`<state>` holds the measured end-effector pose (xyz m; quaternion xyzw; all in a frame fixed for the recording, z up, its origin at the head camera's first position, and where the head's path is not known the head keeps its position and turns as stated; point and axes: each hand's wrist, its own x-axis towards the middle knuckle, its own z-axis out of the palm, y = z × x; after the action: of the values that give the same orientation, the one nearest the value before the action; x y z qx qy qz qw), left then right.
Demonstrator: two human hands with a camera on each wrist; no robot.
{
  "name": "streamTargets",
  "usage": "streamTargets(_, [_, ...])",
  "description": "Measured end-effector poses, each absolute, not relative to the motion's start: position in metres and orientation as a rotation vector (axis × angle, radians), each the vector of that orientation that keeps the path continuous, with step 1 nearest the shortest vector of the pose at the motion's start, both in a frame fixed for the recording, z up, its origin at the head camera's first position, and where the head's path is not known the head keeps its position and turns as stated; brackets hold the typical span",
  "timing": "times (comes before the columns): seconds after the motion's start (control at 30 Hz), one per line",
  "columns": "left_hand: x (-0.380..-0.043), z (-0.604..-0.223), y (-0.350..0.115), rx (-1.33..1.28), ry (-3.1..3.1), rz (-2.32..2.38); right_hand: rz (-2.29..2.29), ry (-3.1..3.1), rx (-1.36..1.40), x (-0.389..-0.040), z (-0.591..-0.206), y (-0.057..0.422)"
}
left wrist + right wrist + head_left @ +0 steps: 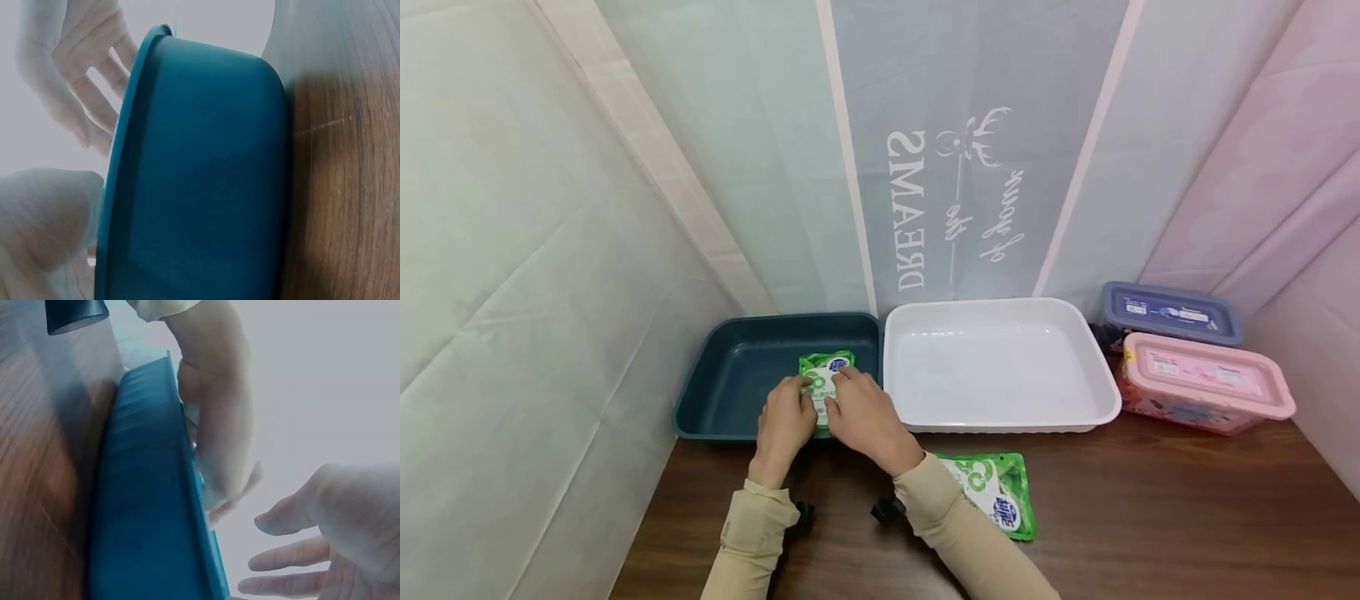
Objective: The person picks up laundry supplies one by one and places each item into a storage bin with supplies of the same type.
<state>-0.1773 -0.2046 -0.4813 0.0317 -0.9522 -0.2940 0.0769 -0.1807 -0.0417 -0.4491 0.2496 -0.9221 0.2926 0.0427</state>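
In the head view a green-and-white packet (824,396) lies in the right part of the teal tray (730,354). My left hand (786,421) is at the packet's left side, its fingers touching it. From the other side my right hand (865,417) rests its fingertips on the packet. The right wrist view shows the right hand's fingers fairly straight and spread, beside the teal tray's wall (144,487). Beyond that rim, the left hand reaches down into the tray, its fingertips partly hidden. In both wrist views the packet is hidden behind the wall.
A white tray (1000,367) stands against the teal one on its right. Another green packet (1000,496) lies on the brown table (1150,517), partly under the right sleeve. At the far right are a blue lidded box (1172,312) and a pink lidded box (1210,379).
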Motion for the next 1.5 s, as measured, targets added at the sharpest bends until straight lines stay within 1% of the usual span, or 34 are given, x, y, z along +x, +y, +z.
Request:
streamTargets(0.2, [-0.172, -0.475, -0.195, 0.017, -2.785, -0.889, 0.907, -2.724, 0.777, -0.177, -0.442, -0.020])
streamTargets(0.5, [-0.153, -0.461, -0.168, -0.159, -2.707, -0.848, 0.749, -2.663, 0.786, -0.159, -0.434, 0.018])
streamTargets(0.9, [-0.129, -0.454, -0.138, -0.372, -2.693, -0.860, 0.562, -2.680, 0.845, -0.137, -0.446, 0.065])
streamTargets(1.07, [-0.125, -0.455, -0.129, -0.456, -2.714, -0.900, 0.560, -2.753, 0.886, -0.126, -0.446, 0.081])
streamTargets(1.3, [-0.120, -0.460, -0.118, -0.558, -2.770, -0.880, 0.586, -2.973, 1.029, -0.110, -0.443, 0.095])
streamTargets(1.5, [-0.112, -0.461, -0.107, -0.652, -2.836, -0.862, 0.458, -3.130, 1.015, -0.096, -0.451, 0.112])
